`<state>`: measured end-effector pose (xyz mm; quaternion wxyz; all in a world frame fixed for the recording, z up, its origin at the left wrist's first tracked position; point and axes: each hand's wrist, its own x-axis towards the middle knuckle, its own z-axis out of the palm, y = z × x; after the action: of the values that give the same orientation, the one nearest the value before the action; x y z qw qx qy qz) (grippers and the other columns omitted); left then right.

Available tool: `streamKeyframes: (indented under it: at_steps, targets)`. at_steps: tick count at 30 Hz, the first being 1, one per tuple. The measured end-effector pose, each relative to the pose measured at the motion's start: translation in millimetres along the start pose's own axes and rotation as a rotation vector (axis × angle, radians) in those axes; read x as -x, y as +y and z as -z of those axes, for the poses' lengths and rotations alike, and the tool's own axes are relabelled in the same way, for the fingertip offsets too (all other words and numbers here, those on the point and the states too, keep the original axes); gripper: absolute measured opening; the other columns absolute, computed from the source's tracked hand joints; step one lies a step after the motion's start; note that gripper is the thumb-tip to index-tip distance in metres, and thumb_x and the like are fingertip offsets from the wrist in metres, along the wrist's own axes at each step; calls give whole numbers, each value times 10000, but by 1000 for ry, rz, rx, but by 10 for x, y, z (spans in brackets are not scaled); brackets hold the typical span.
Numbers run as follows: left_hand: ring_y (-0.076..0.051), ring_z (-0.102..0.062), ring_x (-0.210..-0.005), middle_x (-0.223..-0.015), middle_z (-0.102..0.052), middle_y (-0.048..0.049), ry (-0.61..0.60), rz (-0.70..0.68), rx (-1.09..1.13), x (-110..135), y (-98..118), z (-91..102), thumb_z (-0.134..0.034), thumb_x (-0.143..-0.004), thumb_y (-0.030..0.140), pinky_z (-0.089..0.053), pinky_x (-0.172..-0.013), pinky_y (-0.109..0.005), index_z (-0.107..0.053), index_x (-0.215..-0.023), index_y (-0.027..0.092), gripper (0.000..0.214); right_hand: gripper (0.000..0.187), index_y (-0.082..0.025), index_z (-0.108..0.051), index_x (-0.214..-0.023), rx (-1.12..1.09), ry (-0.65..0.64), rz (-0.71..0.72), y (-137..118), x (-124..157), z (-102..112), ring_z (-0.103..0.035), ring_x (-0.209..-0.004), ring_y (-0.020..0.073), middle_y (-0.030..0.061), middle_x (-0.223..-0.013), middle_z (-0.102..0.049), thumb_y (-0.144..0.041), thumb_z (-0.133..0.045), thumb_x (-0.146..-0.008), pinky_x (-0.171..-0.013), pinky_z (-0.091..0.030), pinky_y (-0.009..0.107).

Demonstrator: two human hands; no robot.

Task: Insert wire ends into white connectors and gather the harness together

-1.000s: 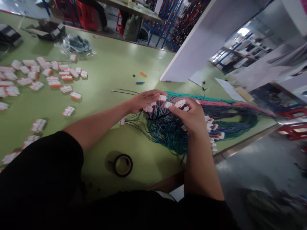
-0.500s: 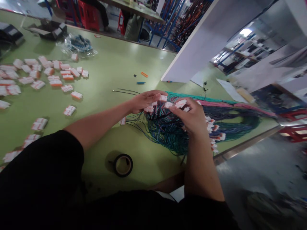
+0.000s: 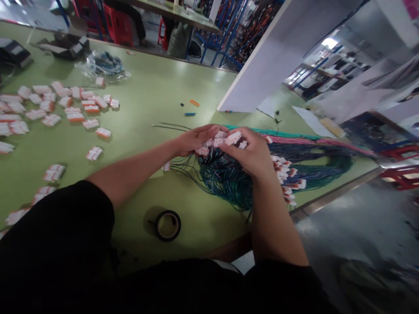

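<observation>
1. At the middle of the frame we have a cluster of white-and-orange connectors, raised between our two hands.
2. Our left hand has its fingers curled in and its thumb pressed down, gripping several of them.
3. Our right hand pinches others between thumb and bent fingers; we cannot tell whether the two hands' fingertips touch.
4. Below them, the wires lie in a tangled loop, their bundles running toward the right edge; our right forearm hides part of it.
5. More wired connectors lie just right of that forearm.
6. Above centre we see a blue tool, an orange piece and a tilted white panel.
7. At lower centre lies the tape.
8. Loose connectors scatter across the left, with a bag and a box at upper left.
</observation>
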<state>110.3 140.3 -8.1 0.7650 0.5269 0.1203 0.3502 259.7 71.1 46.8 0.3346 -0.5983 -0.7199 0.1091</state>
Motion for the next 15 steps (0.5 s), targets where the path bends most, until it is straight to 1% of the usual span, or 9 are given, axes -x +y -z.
streamKeyframes:
  at_steps: [3, 5, 7, 9, 10, 11, 13, 15]
  targets:
    - [-54, -479, -491, -578, -515, 18, -21, -35, -25, 22, 14, 5, -504, -849, 415, -388, -459, -162, -605, -1000, 128, 340, 208, -213, -569, -744, 13, -28, 10, -25, -42, 3, -520, -667, 151, -13, -702, -590, -375, -663, -653, -624, -394, 289]
    - [-55, -492, -515, -613, -544, 16, -49, -56, -41, 30, 11, 28, -550, -807, 455, -410, -484, -165, -601, -1018, 130, 391, 205, -213, -580, -772, 11, -31, 6, -17, -50, 8, -529, -684, 156, -9, -724, -601, -372, -652, -665, -635, -400, 293]
    - [-65, -536, -596, -731, -605, -4, -76, -86, -56, 26, -7, 63, -628, -736, 470, -441, -544, -171, -597, -1027, 147, 436, 249, -222, -598, -880, 12, -31, 26, -6, -44, 14, -543, -729, 166, -2, -820, -627, -357, -640, -674, -659, -410, 301]
    - [-92, -577, -723, -865, -633, -21, -93, -110, -51, 11, -37, 103, -708, -663, 439, -463, -630, -187, -593, -1025, 167, 467, 331, -233, -589, -1002, 18, -52, 65, -4, -35, 18, -553, -785, 176, 4, -933, -635, -337, -620, -689, -687, -417, 311]
    - [-102, -583, -756, -894, -633, -23, -98, -106, -38, 2, -53, 122, -734, -637, 419, -465, -651, -197, -586, -1025, 175, 481, 347, -233, -585, -1030, 20, -67, 81, -7, -31, 19, -556, -802, 178, 5, -961, -635, -328, -609, -697, -696, -419, 312]
    - [-103, -583, -744, -887, -631, -18, -101, -88, -24, -7, -68, 139, -750, -622, 403, -463, -640, -202, -576, -1021, 183, 488, 339, -228, -589, -1029, 20, -78, 87, -10, -29, 21, -558, -806, 178, 6, -957, -637, -321, -600, -703, -699, -420, 310]
    - [-79, -557, -631, -787, -611, 5, -91, -30, 5, -19, -88, 159, -761, -615, 381, -438, -561, -199, -558, -969, 188, 451, 281, -210, -606, -967, 19, -80, 70, -15, -27, 26, -561, -781, 172, 4, -886, -642, -309, -595, -704, -690, -419, 298]
    - [-49, -490, -506, -650, -553, 35, -70, 19, 17, -22, -90, 156, -763, -618, 366, -385, -473, -186, -539, -844, 172, 372, 231, -199, -610, -902, 24, -59, 34, -10, -25, 34, -557, -747, 164, 0, -818, -634, -308, -598, -698, -675, -416, 287]
